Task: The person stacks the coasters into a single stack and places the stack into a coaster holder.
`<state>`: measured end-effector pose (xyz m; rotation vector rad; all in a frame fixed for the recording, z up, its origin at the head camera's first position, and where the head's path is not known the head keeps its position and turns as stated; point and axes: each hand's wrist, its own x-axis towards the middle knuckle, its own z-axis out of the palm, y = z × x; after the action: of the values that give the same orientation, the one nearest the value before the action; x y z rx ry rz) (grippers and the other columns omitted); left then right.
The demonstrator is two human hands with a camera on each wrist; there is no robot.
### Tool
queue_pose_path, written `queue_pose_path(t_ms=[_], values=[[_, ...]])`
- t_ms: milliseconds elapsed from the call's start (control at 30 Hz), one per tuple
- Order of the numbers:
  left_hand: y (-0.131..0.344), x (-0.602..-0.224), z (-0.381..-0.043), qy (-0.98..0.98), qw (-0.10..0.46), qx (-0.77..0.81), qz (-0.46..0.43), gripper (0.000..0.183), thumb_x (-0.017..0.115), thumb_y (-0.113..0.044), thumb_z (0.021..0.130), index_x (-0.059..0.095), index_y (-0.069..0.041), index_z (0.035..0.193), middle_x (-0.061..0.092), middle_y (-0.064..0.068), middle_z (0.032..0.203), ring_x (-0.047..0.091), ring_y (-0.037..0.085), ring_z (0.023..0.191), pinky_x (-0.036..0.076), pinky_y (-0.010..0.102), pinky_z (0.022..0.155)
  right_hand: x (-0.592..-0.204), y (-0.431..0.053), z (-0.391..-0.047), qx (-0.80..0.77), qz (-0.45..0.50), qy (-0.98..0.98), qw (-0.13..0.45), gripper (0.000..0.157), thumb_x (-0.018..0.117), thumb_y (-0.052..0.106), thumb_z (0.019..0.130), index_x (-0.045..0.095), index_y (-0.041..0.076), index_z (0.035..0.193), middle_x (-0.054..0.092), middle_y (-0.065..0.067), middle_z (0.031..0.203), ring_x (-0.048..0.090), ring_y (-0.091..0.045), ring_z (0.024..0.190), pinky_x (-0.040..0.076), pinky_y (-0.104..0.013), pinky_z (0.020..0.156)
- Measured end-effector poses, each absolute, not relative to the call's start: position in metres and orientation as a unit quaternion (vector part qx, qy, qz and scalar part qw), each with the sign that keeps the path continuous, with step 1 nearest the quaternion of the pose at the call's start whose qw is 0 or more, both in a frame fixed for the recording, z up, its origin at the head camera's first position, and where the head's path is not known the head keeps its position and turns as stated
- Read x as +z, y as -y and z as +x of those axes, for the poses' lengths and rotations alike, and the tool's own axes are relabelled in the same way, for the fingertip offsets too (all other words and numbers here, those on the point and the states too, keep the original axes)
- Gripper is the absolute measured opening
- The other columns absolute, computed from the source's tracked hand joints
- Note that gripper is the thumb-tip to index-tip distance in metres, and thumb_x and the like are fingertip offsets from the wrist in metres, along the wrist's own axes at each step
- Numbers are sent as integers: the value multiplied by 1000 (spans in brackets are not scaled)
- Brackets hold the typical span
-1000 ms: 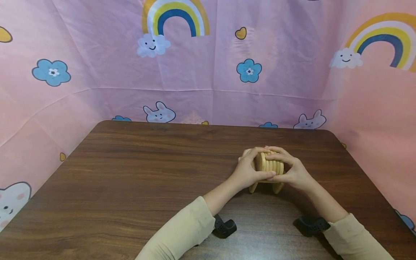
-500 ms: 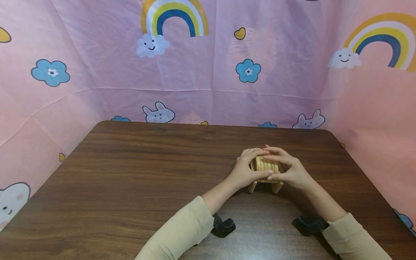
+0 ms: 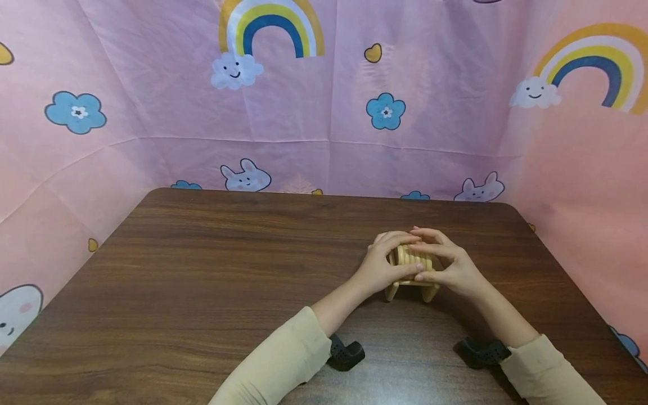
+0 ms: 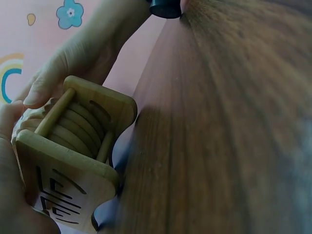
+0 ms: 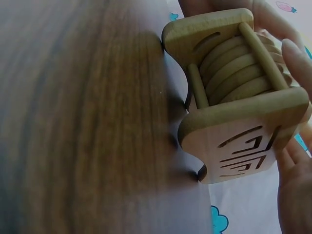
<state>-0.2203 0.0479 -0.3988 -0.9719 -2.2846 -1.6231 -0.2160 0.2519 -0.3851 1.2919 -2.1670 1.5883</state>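
Note:
A small wooden coaster holder (image 3: pixel 430 291) stands on its feet on the right half of the table. Its end panels (image 5: pixel 243 146) have cut line patterns, and rods run between them. Several round wooden coasters (image 3: pixel 411 260) sit on edge in a row between the panels. My left hand (image 3: pixel 379 265) grips the row from the left, thumb in front and fingers over the top. From the right, my right hand (image 3: pixel 455 269) holds the same row, its thumb tip close to the left thumb. The fingers' far sides are hidden behind the coasters.
The dark wooden table (image 3: pixel 228 270) has a back edge against a pink patterned curtain (image 3: pixel 304 112). Black wrist devices (image 3: pixel 346 354) hang under both forearms, close above the tabletop. The right table edge lies beyond the right arm.
The coasters have shifted down and slightly left, now sitting lower in the holder. Both hands have stayed around them with only slight movement.

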Motion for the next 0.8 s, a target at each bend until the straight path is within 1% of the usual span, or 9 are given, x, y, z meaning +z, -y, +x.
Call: queue_pose_path(t_ms=[67,200,400,500,633,800], values=[[-48,-397,-220,765,84,-550,-325,51,78,-29,80,62,-22,128,53,-13,130,36,5,125,27,48,102,-385,-252,-217,532,442,717,90,57,75,-25,61,62,-12,115,37,-38,133,32,-34,133,31,-28,106],[-47,-395,-219,763,75,-555,-324,50,78,-29,81,61,-22,128,52,-13,131,36,6,125,26,47,103,-384,-251,-217,535,449,709,95,58,74,-27,60,62,-13,115,36,-40,132,32,-35,132,31,-29,106],[-46,-392,-219,757,75,-560,-328,48,75,-27,84,61,-19,129,51,-12,132,36,8,126,27,50,102,-378,-249,-216,520,446,720,107,62,76,-25,60,64,-8,118,37,-35,135,30,-36,133,31,-32,106],[-45,-390,-219,754,80,-562,-331,47,75,-26,84,62,-17,129,52,-11,132,37,8,126,28,49,102,-376,-248,-216,511,449,724,113,62,77,-24,59,64,-7,117,37,-35,135,30,-37,133,29,-33,107],[-44,-387,-220,756,81,-558,-332,46,75,-26,84,62,-17,128,53,-11,131,37,7,125,27,47,101,-372,-248,-212,501,443,734,120,61,78,-22,59,65,-6,116,38,-33,136,30,-36,133,30,-31,106],[-40,-381,-219,762,66,-551,-333,45,73,-27,86,62,-17,128,53,-6,133,37,9,126,26,49,101,-365,-248,-205,483,428,752,138,60,82,-16,59,67,-2,116,40,-28,138,33,-32,133,34,-27,102]])
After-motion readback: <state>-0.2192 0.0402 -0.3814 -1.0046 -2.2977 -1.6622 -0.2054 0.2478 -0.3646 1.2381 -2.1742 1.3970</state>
